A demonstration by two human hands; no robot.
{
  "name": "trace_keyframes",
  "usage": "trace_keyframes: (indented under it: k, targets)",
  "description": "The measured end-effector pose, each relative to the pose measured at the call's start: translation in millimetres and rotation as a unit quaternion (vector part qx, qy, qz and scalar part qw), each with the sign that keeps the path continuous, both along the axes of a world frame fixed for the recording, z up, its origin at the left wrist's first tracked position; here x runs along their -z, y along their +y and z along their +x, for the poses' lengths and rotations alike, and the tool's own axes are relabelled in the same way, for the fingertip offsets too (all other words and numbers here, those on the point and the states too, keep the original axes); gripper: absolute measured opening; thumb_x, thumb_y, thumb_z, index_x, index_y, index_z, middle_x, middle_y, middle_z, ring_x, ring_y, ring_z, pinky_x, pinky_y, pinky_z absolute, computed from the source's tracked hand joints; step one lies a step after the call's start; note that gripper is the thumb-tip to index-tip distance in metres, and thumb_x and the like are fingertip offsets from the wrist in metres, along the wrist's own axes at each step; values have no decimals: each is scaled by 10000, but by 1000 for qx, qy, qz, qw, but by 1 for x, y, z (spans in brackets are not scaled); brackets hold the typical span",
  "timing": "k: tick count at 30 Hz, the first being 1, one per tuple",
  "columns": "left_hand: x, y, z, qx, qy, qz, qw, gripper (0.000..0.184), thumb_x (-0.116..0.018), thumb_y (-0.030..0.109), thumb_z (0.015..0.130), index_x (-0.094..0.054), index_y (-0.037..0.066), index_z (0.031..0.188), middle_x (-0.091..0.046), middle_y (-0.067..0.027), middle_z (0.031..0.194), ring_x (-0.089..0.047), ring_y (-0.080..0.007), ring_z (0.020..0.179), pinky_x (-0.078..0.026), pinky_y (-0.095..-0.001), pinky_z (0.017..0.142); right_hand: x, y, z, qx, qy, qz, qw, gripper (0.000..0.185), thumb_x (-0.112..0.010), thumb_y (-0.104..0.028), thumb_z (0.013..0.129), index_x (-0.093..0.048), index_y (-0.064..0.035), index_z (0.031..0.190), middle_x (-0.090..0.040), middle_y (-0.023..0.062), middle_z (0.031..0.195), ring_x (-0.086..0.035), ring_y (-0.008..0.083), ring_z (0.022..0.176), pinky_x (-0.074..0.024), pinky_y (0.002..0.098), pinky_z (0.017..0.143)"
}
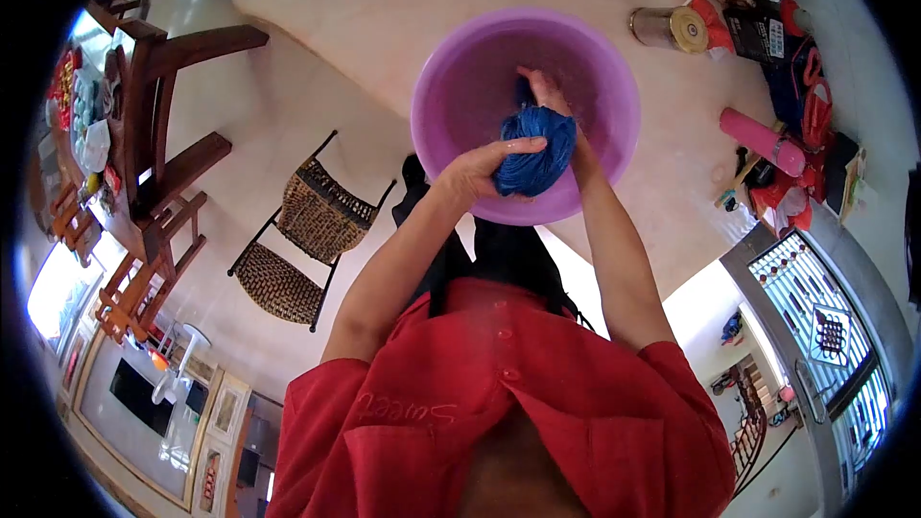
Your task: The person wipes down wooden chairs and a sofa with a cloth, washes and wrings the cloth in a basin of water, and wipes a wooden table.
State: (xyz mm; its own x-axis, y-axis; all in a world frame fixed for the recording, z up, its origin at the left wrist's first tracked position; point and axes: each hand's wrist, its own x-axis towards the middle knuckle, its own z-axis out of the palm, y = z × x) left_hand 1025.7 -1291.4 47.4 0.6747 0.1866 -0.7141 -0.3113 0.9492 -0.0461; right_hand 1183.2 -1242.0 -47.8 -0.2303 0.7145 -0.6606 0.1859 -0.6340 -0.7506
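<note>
I'm watching the left hand [470, 170] gripping a blue bundle [535, 152] inside a purple basin [451, 53] at the worktop's [360, 29] near edge; the right hand [552, 98] is reaching behind, its grip unclear. Keeping it low should be catching drips. The bundle is looking soft, rounded, finely ridged; the basin, smooth plastic.

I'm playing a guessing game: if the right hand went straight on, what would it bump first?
Probably the far wall of the purple basin, ahead of the right hand, though depth is hard to judge.
</note>
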Motion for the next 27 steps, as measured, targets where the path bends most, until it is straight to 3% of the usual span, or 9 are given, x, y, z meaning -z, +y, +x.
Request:
trace_keyframes:
  k: [2, 3, 4, 6, 8, 14, 20, 22, 27]
  targets:
    - [-5, -1, -3, -12, 18, -6, 1000, 550, -697, 331, 733, -489, 67, 1167, -580, -132, 1066, -583, -259, 925, -497, -476, 725, 59, -18, 7, -313, -315, 414, 794, 454, -452, -392, 886, -481, -101, 1233, -452, 77, 1279, -387, 197, 1198, -273, 318, 999]
    - [-6, 0, -4, -23, 33, -9, 999, 544, -686, 320, 744, -479, 62, 1175, -577, -145, 1063, -580, -272, 928, -491, -492, 728, 72, -34, 13, -314, -314, 415, 794, 454, -452, -392, 886, -481, -101, 1233, -452, 77, 1279, -387, 197, 1198, -273, 318, 999]
    - [-3, -1, -6, -24, 32, -8, 999, 544, -686, 320, 744, -479, 62, 1175, -577, -145, 1063, -580, -272, 928, -491, -492, 728, 79, -50, 22, -175, -101, 239, 950, 407, -468, -327, 882, -489, -99, 1219, -487, 86, 1234, -430, 201, 1156, -311, 321, 969]
    - [10, -5, -15, -125, -43, -82, 988, 556, -675, 310, 752, -455, 54, 1195, -572, -166, 1058, -576, -302, 929, -475, -526, 766, 84, -58, 26, -16, 123, 35, 992, 367, -485, -262, 878, -498, -97, 1205, -522, 96, 1190, -472, 206, 1114, -349, 323, 938]
    - [21, -7, -23, -131, -27, -90, 987, 568, -669, 323, 756, -446, 50, 1201, -553, -183, 1088, -558, -327, 960, -447, -549, 828, 89, -55, 24, -204, -42, 80, 975, 346, -385, -208, 898, -464, -39, 1189, -550, 176, 1101, -518, 278, 1044, -366, 378, 924]
    - [36, -14, -24, -203, -5, -112, 973, 544, -644, 339, 782, -447, 55, 1203, -520, -175, 1137, -511, -342, 1035, -390, -593, 893, -32, -78, -19, -69, -178, 197, 962, 288, -488, -67, 790, -476, -27, 1075, -581, 210, 970, -571, 374, 892, -451, 423, 765]
    - [42, -21, -10, -193, 45, -62, 978, 380, -675, 243, 757, -518, 66, 1054, -589, -100, 933, -592, -249, 844, -533, -430, 690, -87, -76, -3, -237, -349, 261, 869, 253, -558, -190, 783, -611, -68, 998, -591, 116, 1001, -486, 272, 1024, -390, 377, 850]
    - [31, -14, -6, -203, 31, -94, 974, 330, -658, 182, 754, -520, 54, 1027, -603, -91, 899, -608, -224, 748, -506, -279, 508, -72, -69, 9, 139, 40, 38, 989, 285, -550, -259, 840, -584, -102, 1076, -568, 49, 1054, -481, 205, 998, -377, 380, 882]
    - [9, -15, 15, -310, -176, -113, 928, 359, -606, 193, 778, -494, 37, 1081, -594, -109, 928, -599, -235, 747, -408, -224, 408, -41, -78, -2, 328, 293, -269, 857, 458, -538, -402, 854, -451, -138, 1218, -552, 69, 996, -527, 188, 954, -461, 353, 816]
